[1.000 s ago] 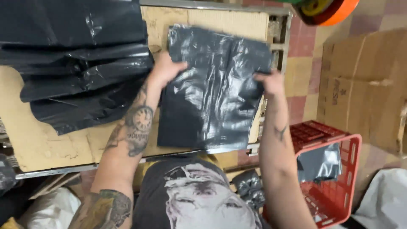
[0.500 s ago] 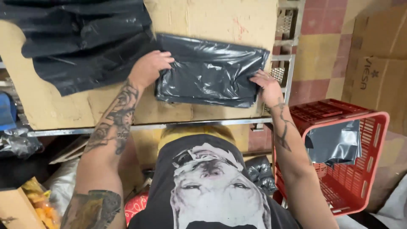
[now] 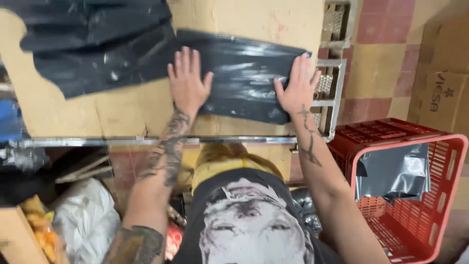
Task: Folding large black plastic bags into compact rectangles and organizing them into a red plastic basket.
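Observation:
A folded black plastic bag [image 3: 244, 73] lies flat on the cardboard-covered table [image 3: 122, 117]. My left hand [image 3: 188, 80] presses palm-down on its left end, fingers spread. At the bag's right end, close to the table's metal edge, my right hand [image 3: 298, 85] also lies flat with fingers apart. Neither hand grips the bag; both rest on top of it.
A pile of loose black plastic bags [image 3: 93, 44] covers the table's upper left. A red plastic crate [image 3: 439, 195] with a grey bag inside stands on the tiled floor at my right. A cardboard box [image 3: 439, 88] sits beyond it. Bags and clutter lie under the table at left.
The bag was held up and folded a second ago; now it lies flat and narrower on the table, and both hands have opened to press down on it.

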